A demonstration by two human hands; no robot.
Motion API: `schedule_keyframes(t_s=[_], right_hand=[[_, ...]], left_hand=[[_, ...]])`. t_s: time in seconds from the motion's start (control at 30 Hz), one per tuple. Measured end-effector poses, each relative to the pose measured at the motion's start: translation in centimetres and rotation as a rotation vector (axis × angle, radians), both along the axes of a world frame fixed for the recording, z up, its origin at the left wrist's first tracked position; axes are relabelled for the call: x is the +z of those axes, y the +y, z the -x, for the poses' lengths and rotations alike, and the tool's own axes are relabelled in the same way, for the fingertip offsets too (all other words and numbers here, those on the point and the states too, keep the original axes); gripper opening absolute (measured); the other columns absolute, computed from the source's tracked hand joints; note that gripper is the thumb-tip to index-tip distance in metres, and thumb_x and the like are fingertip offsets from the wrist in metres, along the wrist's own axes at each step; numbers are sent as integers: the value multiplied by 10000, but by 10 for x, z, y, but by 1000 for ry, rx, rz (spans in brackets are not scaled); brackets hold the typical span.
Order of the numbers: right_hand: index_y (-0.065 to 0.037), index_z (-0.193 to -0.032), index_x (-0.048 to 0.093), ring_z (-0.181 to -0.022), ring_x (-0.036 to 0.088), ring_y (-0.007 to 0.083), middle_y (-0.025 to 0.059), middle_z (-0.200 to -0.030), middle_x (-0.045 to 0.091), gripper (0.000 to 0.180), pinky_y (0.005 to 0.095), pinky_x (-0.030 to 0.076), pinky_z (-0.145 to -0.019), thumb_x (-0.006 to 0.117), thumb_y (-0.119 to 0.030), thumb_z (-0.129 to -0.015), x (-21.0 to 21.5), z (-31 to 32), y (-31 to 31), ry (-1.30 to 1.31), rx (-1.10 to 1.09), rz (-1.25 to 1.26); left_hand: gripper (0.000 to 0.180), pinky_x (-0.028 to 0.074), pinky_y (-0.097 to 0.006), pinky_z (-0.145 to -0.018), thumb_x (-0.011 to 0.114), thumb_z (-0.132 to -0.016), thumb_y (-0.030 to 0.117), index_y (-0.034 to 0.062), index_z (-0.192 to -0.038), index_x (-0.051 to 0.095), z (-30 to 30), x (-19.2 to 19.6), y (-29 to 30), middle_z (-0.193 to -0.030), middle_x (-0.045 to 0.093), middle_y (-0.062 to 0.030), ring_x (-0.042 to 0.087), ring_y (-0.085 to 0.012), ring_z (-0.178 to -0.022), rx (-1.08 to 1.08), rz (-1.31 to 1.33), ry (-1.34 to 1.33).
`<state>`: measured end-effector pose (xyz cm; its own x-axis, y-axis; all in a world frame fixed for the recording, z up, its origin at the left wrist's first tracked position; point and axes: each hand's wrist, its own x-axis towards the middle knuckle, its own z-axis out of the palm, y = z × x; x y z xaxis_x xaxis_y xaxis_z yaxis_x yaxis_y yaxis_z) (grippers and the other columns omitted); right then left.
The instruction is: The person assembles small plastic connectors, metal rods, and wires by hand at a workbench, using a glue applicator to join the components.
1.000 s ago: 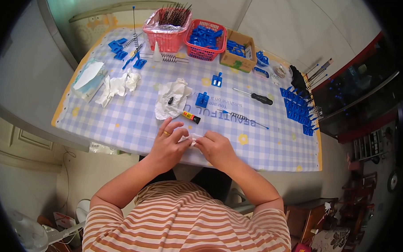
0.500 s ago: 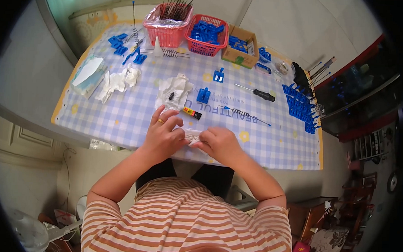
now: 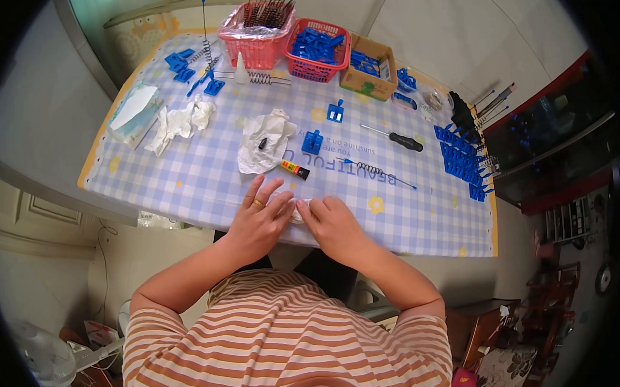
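At the table's near edge, a folded white tissue (image 3: 298, 212) is pinched between my two hands and mostly covered by them. My left hand (image 3: 258, 215) grips it with thumb and forefinger while the other fingers are raised. Opposite it, my right hand (image 3: 331, 223) has its fingers curled onto the same tissue. Just beyond my left fingertips lie a small glue tube (image 3: 294, 170), yellow, red and black, and a crumpled tissue (image 3: 275, 127) with a small black cap (image 3: 262, 144) on it. A blue plastic clip (image 3: 312, 142) is a little farther off.
A spring with a rod (image 3: 372, 170) and a screwdriver (image 3: 405, 141) lie to the right. Rows of blue clips (image 3: 461, 161) line the right edge. Along the back stand red baskets (image 3: 319, 67) and a cardboard box (image 3: 368, 83). A white cone nozzle (image 3: 242, 72) stands upright; tissues (image 3: 183, 123) lie left.
My hands have come closer together over the tissue, so less of it shows. My left hand has shifted slightly right and toward me, off the crumpled tissue's edge.
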<state>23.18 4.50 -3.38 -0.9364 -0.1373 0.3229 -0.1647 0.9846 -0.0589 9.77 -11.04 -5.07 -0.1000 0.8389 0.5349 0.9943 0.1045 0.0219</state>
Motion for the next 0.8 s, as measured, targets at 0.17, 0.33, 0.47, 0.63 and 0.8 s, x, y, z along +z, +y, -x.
schedule_keyframes(t_s=[0.17, 0.33, 0.47, 0.63, 0.8], right_hand=[[9, -1167, 602, -791, 515, 255, 98, -910, 540, 450, 355, 452, -725, 579, -40, -720, -11, -6, 11, 47, 59, 61], [-45, -1154, 626, -812, 539, 253, 86, -921, 562, 452, 350, 470, -725, 609, -18, -703, -4, -8, 18, 42, 85, 109], [-57, -1090, 656, -764, 554, 245, 73, -867, 576, 374, 347, 477, -689, 630, -23, -719, -5, -8, 19, 60, 67, 147], [-71, -893, 650, -707, 547, 224, 46, -748, 532, 148, 344, 465, -643, 626, -77, -748, -5, -4, 22, 151, 31, 211], [-95, -772, 617, -688, 533, 224, 38, -712, 503, 109, 353, 449, -619, 704, -126, -713, -2, -3, 25, 150, 15, 212]], left_hand=[[67, 234, -516, -1138, 695, -724, 116, 130, -787, 676, 9, 3, 1, -1002, 569, -1, 477, -243, -1231, -70, -54, -67], [93, 224, -522, -1137, 738, -690, 135, 149, -752, 669, 13, 9, -2, -978, 563, 1, 486, -249, -1220, -63, -49, -155], [162, 205, -537, -1136, 760, -694, 153, 150, -827, 668, 15, 19, -1, -1017, 571, -19, 464, -285, -1241, -22, 0, -308], [329, 174, -548, -1141, 725, -741, 169, 121, -1054, 638, -8, 24, 7, -1261, 535, -68, 395, -323, -1317, -64, 22, -409], [315, 154, -531, -1156, 674, -772, 140, 82, -1082, 652, -14, -7, 16, -1397, 470, -82, 321, -326, -1385, -24, 12, -73]])
